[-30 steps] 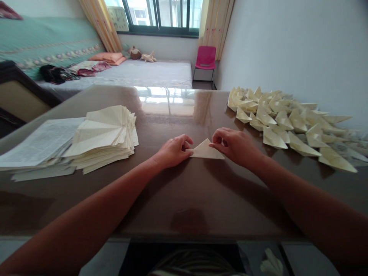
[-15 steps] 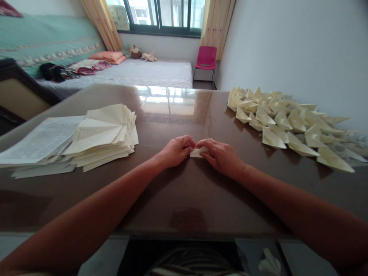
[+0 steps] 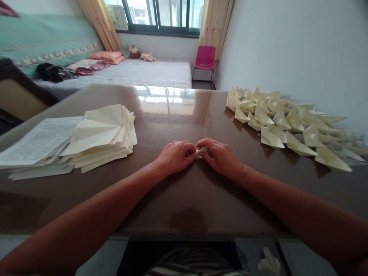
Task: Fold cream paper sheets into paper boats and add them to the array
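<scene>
A small piece of folded cream paper [image 3: 202,150] is held between my two hands, low over the brown tabletop [image 3: 184,191]. My left hand [image 3: 177,156] pinches its left end between thumb and fingers. From the other side, my right hand [image 3: 220,155] grips the right end, thumb below and fingers curled over the top. Most of the paper is covered by my fingers, so its exact shape is hidden.
At the left lies a stack of creased cream sheets [image 3: 100,134], overlapping a pile of printed white pages [image 3: 43,138]. Many folded paper boats [image 3: 299,143] crowd the right side by the wall. Beyond the table stand a bed [image 3: 161,73] and a pink chair [image 3: 205,57].
My left hand has turned and shifted slightly down and right, its fingers closing over the paper's left end. Less of the paper shows now. The right hand has barely moved.
</scene>
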Available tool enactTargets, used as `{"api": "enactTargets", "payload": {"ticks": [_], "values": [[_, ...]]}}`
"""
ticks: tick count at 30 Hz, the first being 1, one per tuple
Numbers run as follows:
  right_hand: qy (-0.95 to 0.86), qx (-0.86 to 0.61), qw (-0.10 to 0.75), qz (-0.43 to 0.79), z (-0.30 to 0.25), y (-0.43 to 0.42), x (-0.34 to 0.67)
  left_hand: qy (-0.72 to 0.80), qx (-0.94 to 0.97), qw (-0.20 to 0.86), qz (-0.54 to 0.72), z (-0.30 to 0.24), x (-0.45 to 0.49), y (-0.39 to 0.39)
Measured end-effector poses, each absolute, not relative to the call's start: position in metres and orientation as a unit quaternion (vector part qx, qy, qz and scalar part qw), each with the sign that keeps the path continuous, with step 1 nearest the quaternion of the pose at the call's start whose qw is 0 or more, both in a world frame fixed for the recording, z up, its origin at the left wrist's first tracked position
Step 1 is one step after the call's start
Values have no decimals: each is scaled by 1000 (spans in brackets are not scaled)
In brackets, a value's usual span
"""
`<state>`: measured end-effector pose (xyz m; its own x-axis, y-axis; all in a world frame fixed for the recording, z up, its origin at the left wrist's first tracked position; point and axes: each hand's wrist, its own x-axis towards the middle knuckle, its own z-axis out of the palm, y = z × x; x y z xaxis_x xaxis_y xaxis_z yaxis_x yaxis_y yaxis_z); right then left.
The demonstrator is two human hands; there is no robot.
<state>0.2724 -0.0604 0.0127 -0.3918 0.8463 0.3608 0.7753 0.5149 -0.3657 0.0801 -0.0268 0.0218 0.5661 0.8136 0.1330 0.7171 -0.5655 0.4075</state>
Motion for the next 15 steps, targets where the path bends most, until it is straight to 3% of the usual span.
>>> {"api": "enactTargets", "payload": {"ticks": [7,15], "values": [[-855,-472,216,9,21,-62,277,433,878,145,143,21,82,-30],[-849,-471,236,39,23,-61,278,410,897,107,126,28,79,-32]]}}
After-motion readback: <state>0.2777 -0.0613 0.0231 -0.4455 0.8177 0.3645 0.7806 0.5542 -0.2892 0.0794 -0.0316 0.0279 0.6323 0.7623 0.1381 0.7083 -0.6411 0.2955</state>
